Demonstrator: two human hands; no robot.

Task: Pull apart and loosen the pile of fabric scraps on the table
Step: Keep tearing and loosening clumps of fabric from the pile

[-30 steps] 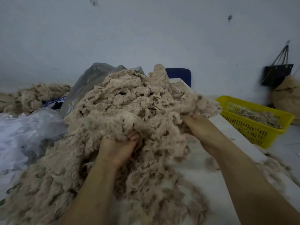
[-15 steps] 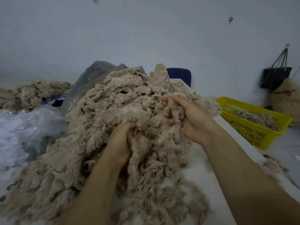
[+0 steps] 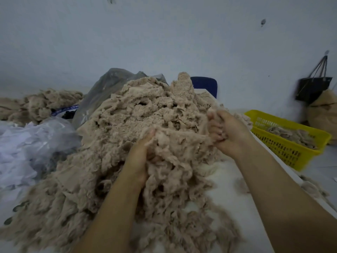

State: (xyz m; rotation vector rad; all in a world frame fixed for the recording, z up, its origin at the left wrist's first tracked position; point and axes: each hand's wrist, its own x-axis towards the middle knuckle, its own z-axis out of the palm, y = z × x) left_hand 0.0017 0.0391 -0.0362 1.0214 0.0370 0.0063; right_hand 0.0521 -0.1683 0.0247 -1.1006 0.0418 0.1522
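Note:
A tall pile of beige, fluffy fabric scraps [image 3: 138, 114] covers most of the white table [image 3: 235, 194]. My left hand [image 3: 140, 156] is buried in the near slope of the pile, its fingers curled round a clump of scraps. My right hand [image 3: 228, 132] grips another clump at the pile's right side, palm turned toward me, fingers closed round the scraps. A stretched band of scraps runs between the two hands.
A yellow plastic basket [image 3: 291, 148] with a few scraps stands beyond the table's right edge. Clear plastic bags [image 3: 32, 143] lie at the left, a grey bag [image 3: 107, 84] behind the pile. A blue chair back [image 3: 206, 84] and a black bag [image 3: 311, 86] are by the wall.
My right hand has moved right and lower, pulling its clump away from the pile's middle. My left hand has stayed in the pile, shifting slightly right.

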